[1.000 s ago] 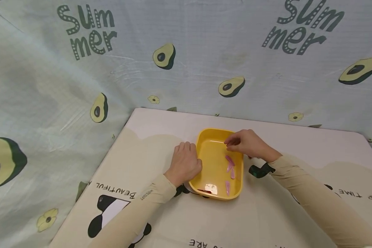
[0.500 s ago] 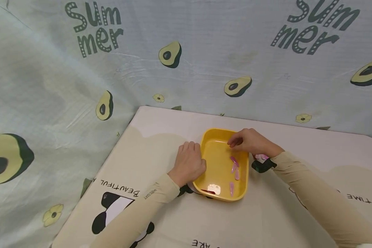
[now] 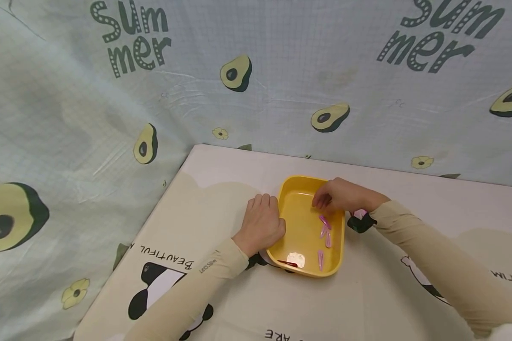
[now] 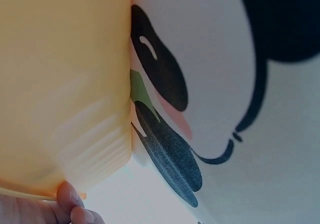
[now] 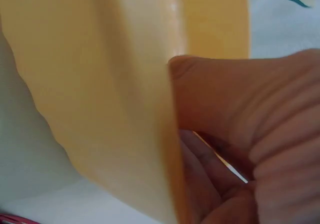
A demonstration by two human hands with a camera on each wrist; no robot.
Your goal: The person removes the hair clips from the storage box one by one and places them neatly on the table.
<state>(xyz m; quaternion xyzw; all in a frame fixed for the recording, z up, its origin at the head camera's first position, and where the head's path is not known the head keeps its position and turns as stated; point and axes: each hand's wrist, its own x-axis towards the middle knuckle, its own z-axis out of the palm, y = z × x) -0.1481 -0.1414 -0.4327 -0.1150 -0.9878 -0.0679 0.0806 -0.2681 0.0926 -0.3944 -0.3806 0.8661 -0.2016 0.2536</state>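
A yellow plastic tray (image 3: 300,227) stands on the table with its side walls up. My left hand (image 3: 262,222) grips its left rim; in the left wrist view, fingertips (image 4: 67,196) sit at the tray's edge. Several pink snap hair clips (image 3: 325,221) lie along the right side inside, one of them (image 3: 321,260) apart near the front. A dark red clip-like piece (image 3: 288,263) lies by the front wall. My right hand (image 3: 343,195) reaches over the right wall, fingers bent down into the tray. Its fingertips are hidden, so whether they pinch anything does not show.
A pink item (image 3: 360,213) on the table right of the tray is partly covered by my right wrist and its dark wrist device (image 3: 361,223). A red edge (image 5: 17,219) shows in the right wrist view. A printed curtain (image 3: 273,104) hangs behind the table.
The view has shifted, so the tray appears slightly farther right. My right hand's fingers have bent lower into the tray. My left hand keeps its place on the rim.
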